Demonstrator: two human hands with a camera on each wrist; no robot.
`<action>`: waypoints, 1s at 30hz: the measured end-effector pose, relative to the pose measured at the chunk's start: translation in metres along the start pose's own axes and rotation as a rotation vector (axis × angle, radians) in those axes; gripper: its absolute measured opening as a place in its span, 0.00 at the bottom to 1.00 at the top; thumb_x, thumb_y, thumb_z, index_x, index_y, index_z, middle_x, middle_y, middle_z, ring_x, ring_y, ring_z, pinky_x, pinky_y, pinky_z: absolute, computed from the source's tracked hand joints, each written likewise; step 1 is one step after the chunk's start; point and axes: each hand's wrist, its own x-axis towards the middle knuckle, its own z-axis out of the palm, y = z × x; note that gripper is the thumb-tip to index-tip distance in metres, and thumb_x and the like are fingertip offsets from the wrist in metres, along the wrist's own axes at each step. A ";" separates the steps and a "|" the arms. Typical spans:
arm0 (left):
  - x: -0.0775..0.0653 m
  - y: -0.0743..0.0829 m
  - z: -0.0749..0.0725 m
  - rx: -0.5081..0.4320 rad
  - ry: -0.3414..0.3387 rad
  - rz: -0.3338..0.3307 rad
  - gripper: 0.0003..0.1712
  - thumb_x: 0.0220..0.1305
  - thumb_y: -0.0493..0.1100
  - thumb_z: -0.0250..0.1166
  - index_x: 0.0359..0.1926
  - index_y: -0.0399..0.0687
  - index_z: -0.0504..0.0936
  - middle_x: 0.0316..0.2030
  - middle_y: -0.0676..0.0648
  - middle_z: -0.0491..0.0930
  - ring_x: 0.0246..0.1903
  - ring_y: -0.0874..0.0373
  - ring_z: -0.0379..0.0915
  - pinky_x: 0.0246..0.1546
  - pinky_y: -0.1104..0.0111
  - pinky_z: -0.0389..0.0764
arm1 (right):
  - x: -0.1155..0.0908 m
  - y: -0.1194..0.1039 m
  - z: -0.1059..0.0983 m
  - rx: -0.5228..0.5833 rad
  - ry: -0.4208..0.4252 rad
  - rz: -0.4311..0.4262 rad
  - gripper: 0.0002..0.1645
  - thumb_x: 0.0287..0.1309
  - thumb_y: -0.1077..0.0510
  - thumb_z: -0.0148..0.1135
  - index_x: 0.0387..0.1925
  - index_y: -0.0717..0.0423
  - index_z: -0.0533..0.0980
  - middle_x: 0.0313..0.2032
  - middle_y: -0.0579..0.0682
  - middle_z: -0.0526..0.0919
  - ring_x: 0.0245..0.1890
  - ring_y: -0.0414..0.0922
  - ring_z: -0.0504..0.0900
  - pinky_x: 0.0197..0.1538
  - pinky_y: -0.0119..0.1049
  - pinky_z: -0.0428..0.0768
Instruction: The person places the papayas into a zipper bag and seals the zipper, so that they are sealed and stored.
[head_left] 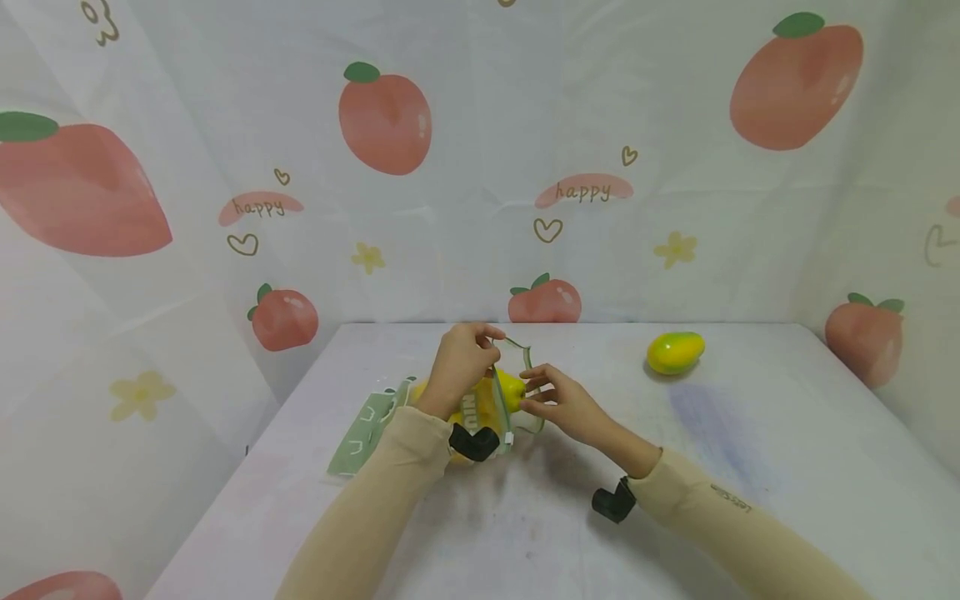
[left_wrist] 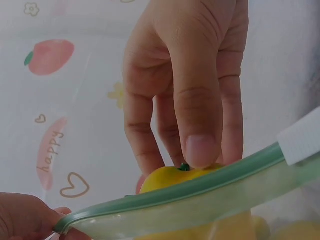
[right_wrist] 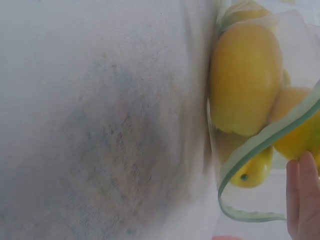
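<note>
A clear zip bag (head_left: 471, 410) with a green-edged mouth and a white slider (left_wrist: 301, 139) lies on its side, several yellow fruits (right_wrist: 246, 77) inside it. My left hand (head_left: 467, 358) pinches the upper edge of the mouth between thumb and fingers. At the opening, my right hand (head_left: 562, 406) has its thumb and fingertips around the stem end of a yellow pear-like fruit (head_left: 512, 390). That fruit has a short green stem (left_wrist: 184, 167) and lies partly within the mouth. In the left wrist view, the green edge (left_wrist: 175, 192) crosses in front of it.
A yellow-green mango (head_left: 676, 352) lies at the back right of the white table (head_left: 600, 550). The bag's green printed end (head_left: 360, 437) spreads out on the left. Behind the table hangs a peach-print curtain (head_left: 465, 233). Dark camera mounts (head_left: 474, 442) are on both wrists.
</note>
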 end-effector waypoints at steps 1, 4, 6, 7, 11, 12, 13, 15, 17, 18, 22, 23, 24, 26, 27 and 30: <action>0.000 0.000 0.000 -0.002 0.000 -0.001 0.15 0.59 0.32 0.58 0.45 0.42 0.84 0.27 0.45 0.75 0.19 0.55 0.75 0.25 0.69 0.83 | 0.001 0.000 0.000 0.008 0.000 -0.005 0.24 0.61 0.58 0.63 0.57 0.60 0.69 0.51 0.60 0.77 0.47 0.52 0.82 0.50 0.42 0.83; 0.001 -0.001 0.000 0.000 0.000 -0.006 0.15 0.58 0.32 0.58 0.45 0.43 0.84 0.27 0.46 0.75 0.19 0.56 0.75 0.25 0.69 0.82 | 0.003 0.001 0.002 0.014 -0.004 -0.032 0.22 0.61 0.60 0.63 0.54 0.62 0.69 0.49 0.61 0.77 0.46 0.53 0.82 0.50 0.43 0.83; 0.001 -0.001 0.000 0.003 -0.001 -0.009 0.15 0.58 0.32 0.58 0.45 0.43 0.84 0.27 0.46 0.75 0.19 0.56 0.76 0.25 0.69 0.82 | 0.003 0.000 0.003 0.016 -0.004 -0.036 0.21 0.61 0.60 0.63 0.53 0.62 0.69 0.48 0.61 0.77 0.46 0.53 0.82 0.50 0.43 0.83; 0.002 -0.001 0.000 0.005 -0.002 -0.008 0.15 0.58 0.32 0.58 0.45 0.44 0.84 0.27 0.46 0.75 0.19 0.56 0.76 0.25 0.69 0.82 | 0.004 -0.001 0.004 0.010 -0.004 -0.033 0.20 0.61 0.61 0.63 0.52 0.63 0.70 0.48 0.61 0.77 0.46 0.53 0.82 0.50 0.44 0.83; 0.001 0.000 0.000 0.012 -0.004 0.001 0.16 0.59 0.32 0.57 0.47 0.41 0.84 0.27 0.46 0.75 0.20 0.56 0.76 0.26 0.69 0.83 | 0.003 -0.009 0.007 -0.005 -0.016 -0.049 0.19 0.61 0.62 0.62 0.52 0.64 0.71 0.46 0.61 0.78 0.47 0.55 0.82 0.51 0.45 0.83; 0.001 0.000 0.000 0.012 -0.005 0.002 0.17 0.59 0.31 0.57 0.47 0.41 0.84 0.27 0.45 0.75 0.20 0.56 0.76 0.26 0.69 0.83 | 0.003 -0.009 0.007 -0.007 -0.024 -0.057 0.19 0.61 0.62 0.62 0.52 0.65 0.72 0.46 0.61 0.79 0.48 0.56 0.82 0.51 0.45 0.83; 0.000 0.000 0.000 0.010 -0.007 0.004 0.17 0.59 0.31 0.57 0.48 0.40 0.84 0.27 0.45 0.75 0.20 0.57 0.76 0.26 0.69 0.83 | 0.004 -0.009 0.007 -0.009 -0.034 -0.065 0.19 0.61 0.63 0.62 0.52 0.65 0.72 0.46 0.61 0.79 0.48 0.56 0.82 0.51 0.45 0.83; 0.000 0.001 0.000 0.005 -0.007 0.006 0.17 0.59 0.31 0.57 0.48 0.39 0.84 0.27 0.45 0.75 0.21 0.57 0.76 0.27 0.69 0.84 | 0.006 -0.003 0.007 -0.005 -0.051 -0.083 0.19 0.61 0.61 0.63 0.52 0.63 0.73 0.47 0.59 0.80 0.50 0.55 0.82 0.52 0.43 0.83; -0.001 0.001 0.000 0.000 -0.007 0.006 0.17 0.59 0.31 0.57 0.48 0.39 0.84 0.27 0.45 0.75 0.21 0.57 0.76 0.27 0.68 0.84 | 0.006 -0.003 0.007 -0.004 -0.066 -0.098 0.20 0.61 0.61 0.62 0.53 0.63 0.73 0.48 0.59 0.80 0.51 0.56 0.81 0.52 0.43 0.83; -0.001 0.001 0.000 -0.001 -0.007 0.006 0.17 0.58 0.31 0.57 0.47 0.39 0.84 0.27 0.45 0.75 0.21 0.56 0.76 0.27 0.68 0.84 | 0.006 -0.002 0.007 -0.005 -0.067 -0.099 0.20 0.61 0.61 0.62 0.53 0.63 0.73 0.49 0.59 0.80 0.51 0.56 0.81 0.52 0.43 0.83; -0.001 0.002 -0.001 0.001 -0.006 0.005 0.17 0.58 0.31 0.57 0.47 0.40 0.84 0.28 0.45 0.75 0.21 0.56 0.76 0.27 0.68 0.84 | 0.006 -0.003 0.005 -0.002 -0.059 -0.076 0.20 0.61 0.61 0.62 0.54 0.61 0.73 0.51 0.58 0.79 0.52 0.56 0.81 0.52 0.43 0.82; -0.001 0.002 -0.001 0.001 -0.006 0.004 0.17 0.59 0.31 0.57 0.47 0.40 0.84 0.28 0.45 0.75 0.21 0.56 0.76 0.27 0.68 0.84 | 0.006 -0.003 0.004 0.004 -0.057 -0.068 0.20 0.61 0.61 0.62 0.54 0.61 0.73 0.51 0.58 0.79 0.53 0.56 0.81 0.53 0.43 0.82; -0.001 0.002 -0.001 0.004 -0.007 0.003 0.17 0.59 0.31 0.57 0.48 0.39 0.84 0.28 0.45 0.75 0.21 0.56 0.76 0.27 0.68 0.84 | 0.006 -0.003 0.004 0.008 -0.057 -0.061 0.20 0.61 0.61 0.62 0.54 0.60 0.73 0.51 0.57 0.79 0.53 0.55 0.80 0.53 0.44 0.82; -0.001 0.003 -0.001 0.007 -0.006 -0.001 0.16 0.59 0.31 0.57 0.47 0.40 0.84 0.28 0.45 0.75 0.21 0.56 0.75 0.27 0.69 0.84 | 0.006 -0.003 0.002 0.016 -0.060 -0.053 0.20 0.61 0.61 0.62 0.54 0.61 0.72 0.52 0.58 0.79 0.53 0.56 0.80 0.54 0.44 0.82; -0.001 0.003 -0.001 0.007 -0.006 -0.004 0.16 0.59 0.31 0.57 0.47 0.40 0.84 0.28 0.45 0.75 0.21 0.56 0.75 0.27 0.69 0.83 | 0.006 -0.003 0.002 0.017 -0.061 -0.051 0.20 0.61 0.61 0.62 0.54 0.61 0.72 0.52 0.58 0.78 0.54 0.56 0.80 0.54 0.44 0.82; -0.002 0.003 -0.001 0.006 -0.006 -0.010 0.16 0.59 0.32 0.58 0.47 0.41 0.84 0.28 0.45 0.75 0.21 0.56 0.75 0.27 0.69 0.83 | 0.006 -0.002 0.000 0.015 -0.058 -0.049 0.20 0.61 0.60 0.62 0.54 0.61 0.72 0.53 0.58 0.78 0.53 0.56 0.80 0.54 0.44 0.82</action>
